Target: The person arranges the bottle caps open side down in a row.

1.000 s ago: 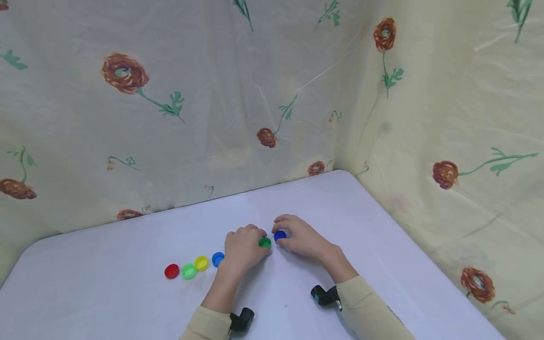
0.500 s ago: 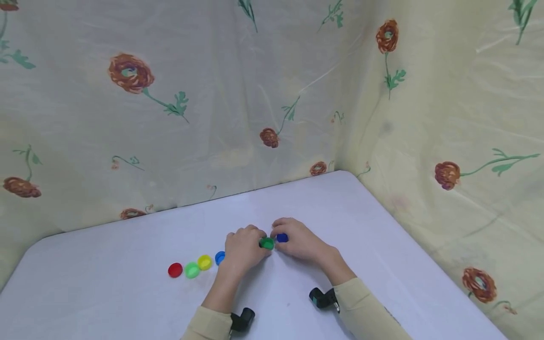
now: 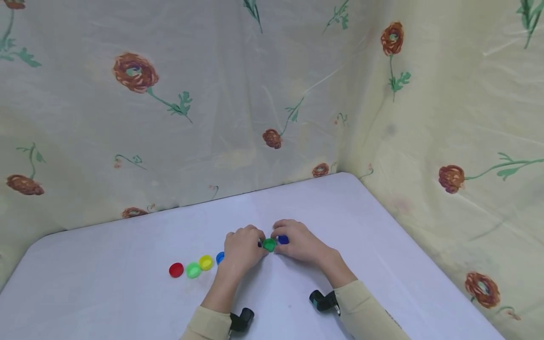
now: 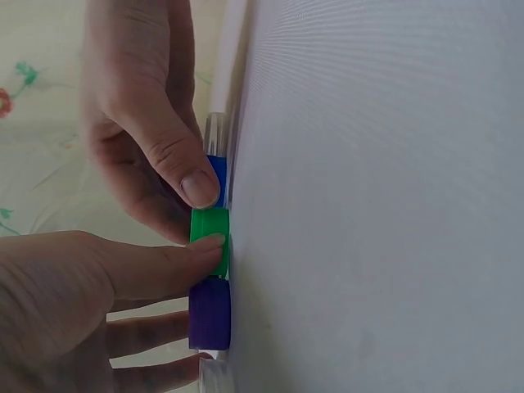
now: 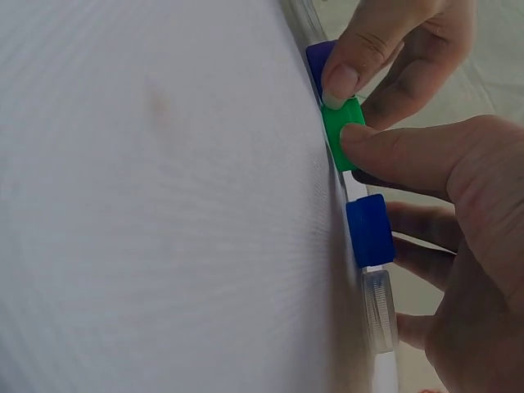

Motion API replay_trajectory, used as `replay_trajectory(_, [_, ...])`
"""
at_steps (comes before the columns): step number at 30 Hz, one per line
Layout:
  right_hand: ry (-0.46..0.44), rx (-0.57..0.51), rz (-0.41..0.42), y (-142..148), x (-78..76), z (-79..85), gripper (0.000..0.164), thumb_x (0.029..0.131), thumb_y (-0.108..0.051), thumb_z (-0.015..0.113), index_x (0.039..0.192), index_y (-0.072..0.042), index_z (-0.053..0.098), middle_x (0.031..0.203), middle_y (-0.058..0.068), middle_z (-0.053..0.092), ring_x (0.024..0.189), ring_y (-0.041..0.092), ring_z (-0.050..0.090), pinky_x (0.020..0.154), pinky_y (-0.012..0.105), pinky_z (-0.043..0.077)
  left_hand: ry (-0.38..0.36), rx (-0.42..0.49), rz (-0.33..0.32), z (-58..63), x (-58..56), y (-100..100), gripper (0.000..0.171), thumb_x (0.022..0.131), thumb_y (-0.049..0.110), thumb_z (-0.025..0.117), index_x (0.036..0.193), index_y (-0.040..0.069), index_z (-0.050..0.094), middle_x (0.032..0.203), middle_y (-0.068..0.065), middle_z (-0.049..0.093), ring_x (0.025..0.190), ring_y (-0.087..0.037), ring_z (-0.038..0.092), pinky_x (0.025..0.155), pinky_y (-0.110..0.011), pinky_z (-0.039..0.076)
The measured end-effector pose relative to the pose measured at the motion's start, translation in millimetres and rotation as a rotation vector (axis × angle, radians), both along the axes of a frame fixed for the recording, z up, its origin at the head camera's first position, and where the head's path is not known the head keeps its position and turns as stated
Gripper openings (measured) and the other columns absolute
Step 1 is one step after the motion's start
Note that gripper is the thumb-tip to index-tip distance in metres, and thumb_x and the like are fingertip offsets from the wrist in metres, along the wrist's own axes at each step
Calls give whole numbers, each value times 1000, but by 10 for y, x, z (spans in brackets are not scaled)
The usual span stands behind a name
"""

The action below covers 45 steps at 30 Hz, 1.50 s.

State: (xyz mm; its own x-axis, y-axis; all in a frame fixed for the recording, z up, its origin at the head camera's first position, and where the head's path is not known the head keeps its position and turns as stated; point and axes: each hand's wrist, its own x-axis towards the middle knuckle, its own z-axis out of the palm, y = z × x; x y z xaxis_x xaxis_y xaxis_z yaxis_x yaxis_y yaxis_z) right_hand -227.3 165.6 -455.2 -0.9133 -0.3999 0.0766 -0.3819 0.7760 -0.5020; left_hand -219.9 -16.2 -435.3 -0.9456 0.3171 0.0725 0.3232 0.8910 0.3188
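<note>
A small green round plastic cap (image 3: 268, 244) stands on the table between both hands. My left hand (image 3: 245, 245) and right hand (image 3: 301, 240) reach it from opposite sides, thumb and fingertips pinching it. In the left wrist view my left thumb lies on the side of this cap. A dark purple cap (image 4: 210, 314) sits under the left hand's fingers. Under the right palm is a dark blue cap (image 5: 370, 231), close to the right hand's other fingers. A clear ribbed piece (image 5: 379, 311) appears beyond it in the right wrist view.
Red (image 3: 176, 270), light green (image 3: 193, 270) and yellow (image 3: 206, 262) caps lie left of my hands on the white table (image 3: 106, 293). Another blue cap (image 3: 220, 257) is partly hidden by the left wrist. Flowered sheeting (image 3: 212, 118) closes off the back and right.
My right fingertips have moved left from around the dark blue cap to the green cap. The left hand has drawn back slightly left, exposing a bit of the purple cap.
</note>
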Motion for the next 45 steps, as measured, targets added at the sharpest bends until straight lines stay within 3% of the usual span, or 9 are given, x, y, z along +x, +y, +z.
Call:
replay_trajectory(12, [14,19,27,-57,-1,22,28,87,-24,75,113,-13,73,141,9,58,136,32,48,112,53,38,9,0,7,-30,-8,1,23,81,28,82,100,17,78,105,-2,72,94,-24,66,91,-50,50])
replay_trajectory(19, [20,20,30,-58,-6,20,25,88,-26,75,109,-13,73,141,8,58,137,32,48,113,53,38,18,15,-27,-33,-13,4,24,81,28,82,101,16,78,106,-3,74,96,-25,67,90,-50,50])
replay_trajectory(30, [40,-22,10,-53,-20,14,17,89,-25,73,100,-12,72,140,7,59,138,31,48,114,48,40,99,6,-52,-19,2,17,23,81,29,82,101,19,78,117,-3,73,108,-28,67,97,-54,48])
replay_trajectory(45, [-14,-146,-32,-18,-10,87,15,89,-27,72,90,-12,73,139,10,59,137,33,49,114,50,39,155,-58,-35,-6,-19,46,22,83,31,80,105,27,79,116,1,74,117,-28,64,108,-64,39])
